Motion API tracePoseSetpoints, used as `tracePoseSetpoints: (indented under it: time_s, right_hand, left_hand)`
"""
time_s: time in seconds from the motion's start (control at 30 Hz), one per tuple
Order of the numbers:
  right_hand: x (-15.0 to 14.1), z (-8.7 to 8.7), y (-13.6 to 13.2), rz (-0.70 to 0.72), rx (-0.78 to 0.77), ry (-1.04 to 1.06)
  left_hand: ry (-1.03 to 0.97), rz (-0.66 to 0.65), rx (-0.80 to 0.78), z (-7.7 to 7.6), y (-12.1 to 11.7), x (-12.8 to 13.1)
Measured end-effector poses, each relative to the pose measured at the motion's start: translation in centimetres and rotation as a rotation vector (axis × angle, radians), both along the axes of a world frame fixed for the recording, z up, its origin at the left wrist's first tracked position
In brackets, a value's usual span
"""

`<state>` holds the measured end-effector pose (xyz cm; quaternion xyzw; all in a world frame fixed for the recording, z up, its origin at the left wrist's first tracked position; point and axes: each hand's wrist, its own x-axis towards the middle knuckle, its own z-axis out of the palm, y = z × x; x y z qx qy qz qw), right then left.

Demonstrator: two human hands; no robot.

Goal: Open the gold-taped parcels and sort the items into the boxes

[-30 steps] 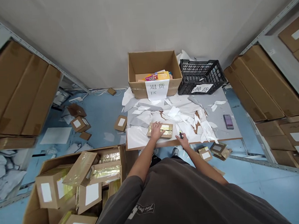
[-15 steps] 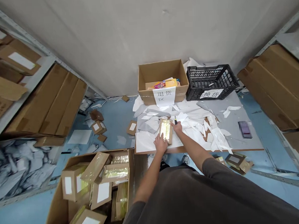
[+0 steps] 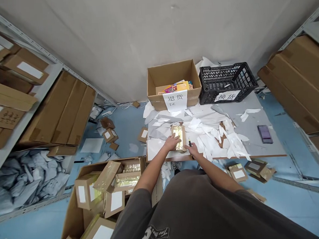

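Observation:
On the paper-strewn table lies a small cardboard box (image 3: 180,129), its top covered in shiny yellowish tape. My left hand (image 3: 171,141) rests on the box's left side, fingers stretched over the taped top. At the near right corner of the box is my right hand (image 3: 192,148), closed around a yellow-and-black utility knife (image 3: 190,143). Its tip points away from me, and whether a blade is out is too small to tell. White and grey paper scraps (image 3: 203,135) surround the box.
Behind stand an open carton (image 3: 154,102) with colourful packets and a black plastic crate (image 3: 208,90), both labelled. A large carton of taped boxes (image 3: 73,209) is at left. A purple blurred item (image 3: 265,134) lies at right. Shelves flank both sides.
My right hand, with the knife, has come from the box's far right side down to its near right corner. My left hand has moved further up onto the box.

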<state>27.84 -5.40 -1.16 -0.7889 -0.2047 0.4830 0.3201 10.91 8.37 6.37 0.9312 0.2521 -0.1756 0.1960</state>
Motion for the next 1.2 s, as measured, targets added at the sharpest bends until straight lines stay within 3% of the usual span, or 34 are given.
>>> tracePoseSetpoints:
  time_s: [0.13,0.3,0.43,0.57,0.7,0.83,1.0,1.2]
  right_hand:
    - [2.4,0.6,1.9,0.04,-0.01,-0.085]
    - [5.0,1.0,4.8,0.023,-0.029,-0.128]
    - [6.2,1.9,7.0,0.128,-0.025,-0.174]
    - [6.7,2.9,6.5,0.202,0.096,-0.16]
    - [7.5,3.3,3.3,0.319,0.174,0.003]
    - [9.0,3.5,0.7,0.604,0.089,0.174]
    - [9.8,4.2,0.9,0.841,0.065,-0.166]
    - [8.0,4.7,2.9,1.042,-0.026,-0.459]
  left_hand:
    - [-0.092,0.099,0.0,0.3,-0.5,0.2]
    - [-0.069,0.263,0.048,0.6,-2.9,0.8]
    - [-0.073,0.435,0.157,-0.5,-5.7,2.3]
    - [-0.095,0.546,0.199,-1.6,-7.7,3.3]
    - [-0.035,0.567,0.166,-1.8,-8.5,3.6]
    - [0.052,0.561,0.136,-1.6,-8.4,4.0]
    - [0.038,0.531,0.051,-1.3,-7.7,3.6]
    - [-0.088,0.497,0.08,-1.7,-8.8,2.7]
